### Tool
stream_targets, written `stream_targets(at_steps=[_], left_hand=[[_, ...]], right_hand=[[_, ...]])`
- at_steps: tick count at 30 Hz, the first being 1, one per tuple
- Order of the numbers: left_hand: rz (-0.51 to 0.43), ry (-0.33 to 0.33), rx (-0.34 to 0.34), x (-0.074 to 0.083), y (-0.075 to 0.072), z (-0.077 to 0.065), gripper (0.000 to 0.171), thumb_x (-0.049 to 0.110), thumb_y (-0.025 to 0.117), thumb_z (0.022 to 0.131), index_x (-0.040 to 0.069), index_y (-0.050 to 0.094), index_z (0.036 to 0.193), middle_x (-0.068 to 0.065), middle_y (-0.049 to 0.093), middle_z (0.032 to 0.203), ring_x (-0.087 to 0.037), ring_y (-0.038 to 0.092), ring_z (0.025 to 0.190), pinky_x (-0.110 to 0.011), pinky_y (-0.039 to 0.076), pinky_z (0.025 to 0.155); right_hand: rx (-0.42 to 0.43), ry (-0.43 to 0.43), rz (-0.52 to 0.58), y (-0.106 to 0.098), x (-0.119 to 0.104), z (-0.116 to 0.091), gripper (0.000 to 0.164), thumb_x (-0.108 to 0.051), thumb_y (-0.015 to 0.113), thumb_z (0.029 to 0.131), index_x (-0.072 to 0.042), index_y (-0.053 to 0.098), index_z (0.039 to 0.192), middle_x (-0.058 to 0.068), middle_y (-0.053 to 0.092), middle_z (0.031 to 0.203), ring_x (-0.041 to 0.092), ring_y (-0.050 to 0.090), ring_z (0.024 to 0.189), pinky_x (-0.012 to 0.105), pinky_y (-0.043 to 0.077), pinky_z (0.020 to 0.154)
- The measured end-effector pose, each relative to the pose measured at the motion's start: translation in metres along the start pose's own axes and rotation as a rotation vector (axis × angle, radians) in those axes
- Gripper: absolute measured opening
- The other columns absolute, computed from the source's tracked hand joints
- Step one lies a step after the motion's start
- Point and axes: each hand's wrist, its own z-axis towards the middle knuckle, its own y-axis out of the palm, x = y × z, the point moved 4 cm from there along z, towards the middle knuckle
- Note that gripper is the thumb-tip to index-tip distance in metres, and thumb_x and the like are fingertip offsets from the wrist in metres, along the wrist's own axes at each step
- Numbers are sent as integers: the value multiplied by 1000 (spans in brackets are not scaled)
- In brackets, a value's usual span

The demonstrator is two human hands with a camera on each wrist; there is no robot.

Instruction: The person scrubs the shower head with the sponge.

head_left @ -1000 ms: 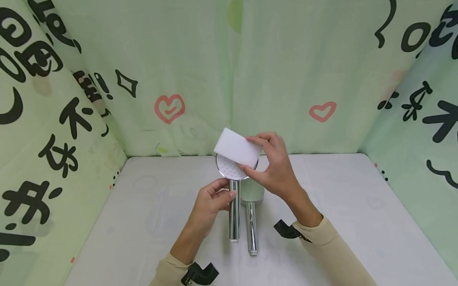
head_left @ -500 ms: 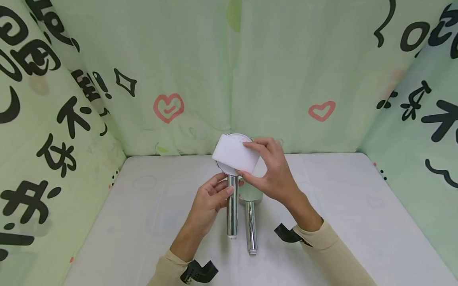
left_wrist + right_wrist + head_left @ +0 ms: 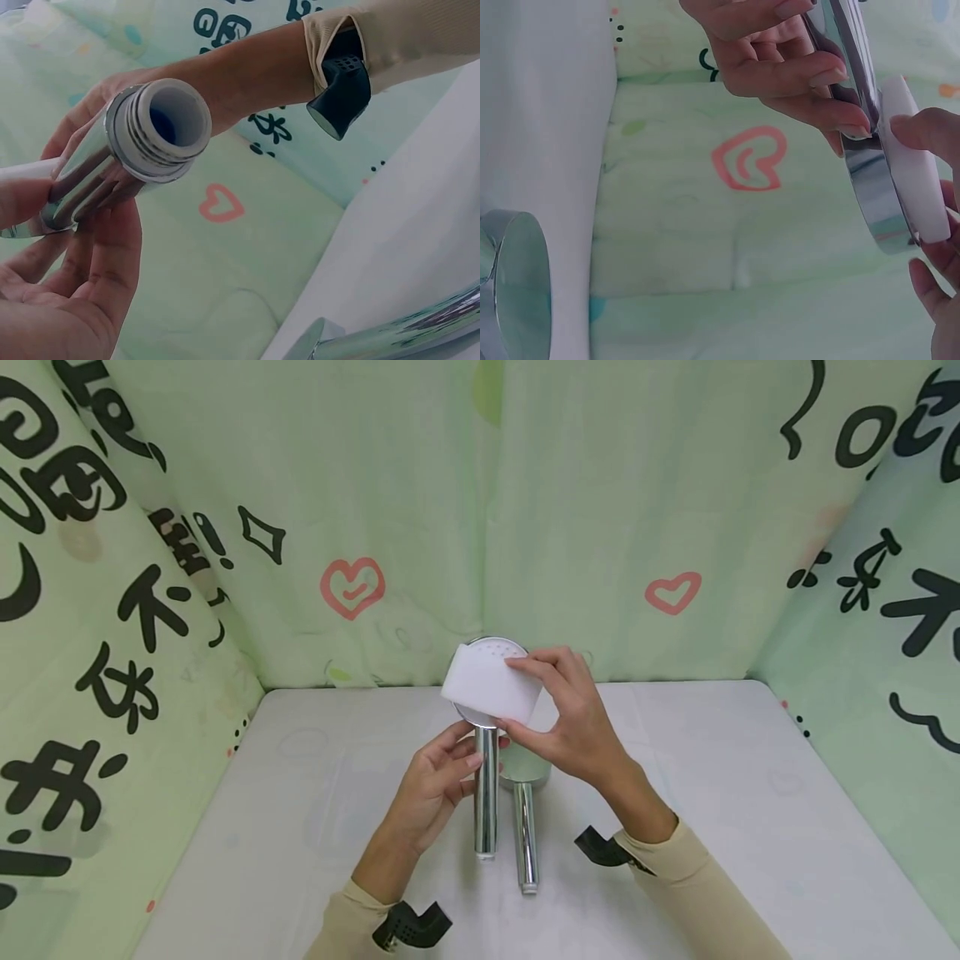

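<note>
My left hand grips the chrome handle of a shower head, its round, dotted white face tilted up toward me. Between thumb and fingers, my right hand pinches a white sponge block, which lies across that face and hides most of it. In the right wrist view, the block lies flat along the face side of the shower head. The handle's white threaded end points at the left wrist camera. A second chrome shower head lies on the table, its top partly covered by the hands.
A white-covered table spreads beneath both hands. Pale green curtains with black writing and red hearts stand at the back and on both sides. Black wrist straps sit at both beige cuffs.
The held shower head has shifted slightly up and left. The sponge block has slid down across its face, baring the upper rim. The second shower head stays in place.
</note>
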Motion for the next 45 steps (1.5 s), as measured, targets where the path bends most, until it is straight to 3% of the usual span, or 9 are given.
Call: stream_targets(at_steps=[12,21,28,35,40,45], left_hand=[[-24,10,-30,2,5,-3,51,-3,57,98,5,43,147,-9,64,125,-17,67,101,-29,57,76],[-34,18,33,5,5,-2,49,-5,57,98,7,49,145,-7,63,120,-16,65,97,-29,57,77],[-42,49,76,6,4,-1,50,-4,57,99,9,49,147,-5,61,115,-14,64,94,-30,57,78],[-46,65,116,7,2,-1,42,-4,54,100,5,52,141,-4,61,124,-13,63,98,-28,56,80],[-60,77,142,9,-2,1,55,-11,51,97,5,43,150,-6,60,131,-15,63,104,-27,55,79],[-79,80,181,14,-6,2,56,-10,50,99,8,42,151,-7,59,130,-15,64,109,-24,57,81]], right_hand=[[13,22,-15,-7,-1,9,62,-24,85,77,-8,62,133,12,54,125,28,48,118,34,47,88],[-17,22,-15,-3,-9,0,67,-23,89,73,-8,62,132,12,55,126,29,49,120,41,54,86],[-118,12,-1,2,-15,-8,65,-26,87,76,-7,60,132,9,56,124,24,53,119,36,51,90],[-251,-11,17,4,-19,-14,64,-30,85,79,-9,58,134,3,56,127,17,55,116,31,53,91],[-351,-40,39,7,-21,-20,70,-33,84,80,-15,55,141,0,56,128,13,57,111,32,55,87],[-428,-68,61,10,-23,-24,69,-39,83,82,-18,54,142,-5,56,126,7,57,103,30,56,81]])
